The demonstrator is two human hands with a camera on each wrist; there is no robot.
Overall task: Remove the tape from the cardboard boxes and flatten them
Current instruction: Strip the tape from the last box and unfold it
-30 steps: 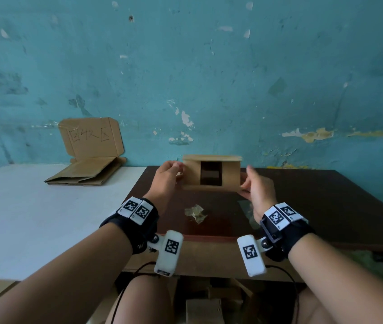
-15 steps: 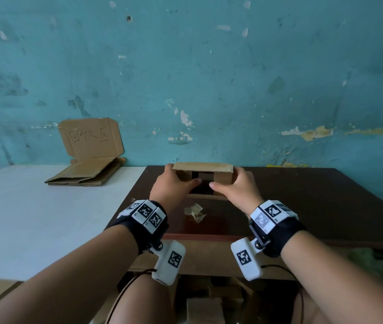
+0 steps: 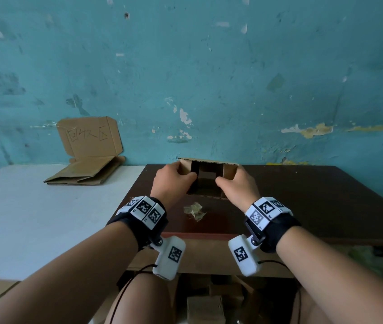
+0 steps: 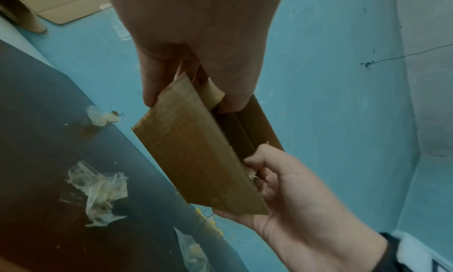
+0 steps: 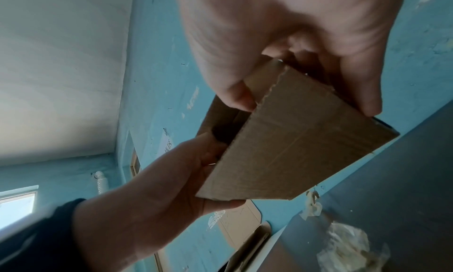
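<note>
A small brown cardboard box (image 3: pixel 207 177) is held just above the dark brown table (image 3: pixel 314 202), its open end facing me. My left hand (image 3: pixel 174 181) grips its left side, thumb hooked over the edge into the opening. My right hand (image 3: pixel 235 185) grips the right side the same way. In the left wrist view the box (image 4: pixel 196 160) looks partly squashed between the left hand (image 4: pixel 196 53) and the right hand (image 4: pixel 294 208). The right wrist view shows a flat outer panel of the box (image 5: pixel 294 150). Crumpled tape (image 3: pixel 194 210) lies on the table below the box.
Flattened cardboard boxes (image 3: pixel 85 174) lie on the white table (image 3: pixel 34 218) at the left, under a cardboard sign (image 3: pixel 90 136) that leans on the teal wall. More cardboard boxes (image 3: pixel 205 307) sit under the table. More clear tape scraps (image 4: pixel 98 194) lie on the dark table.
My hands moved from the box's sides onto its top, then both thumbs hooked into the open end. The box dropped lower and tipped, so its opening now shows wider toward me.
</note>
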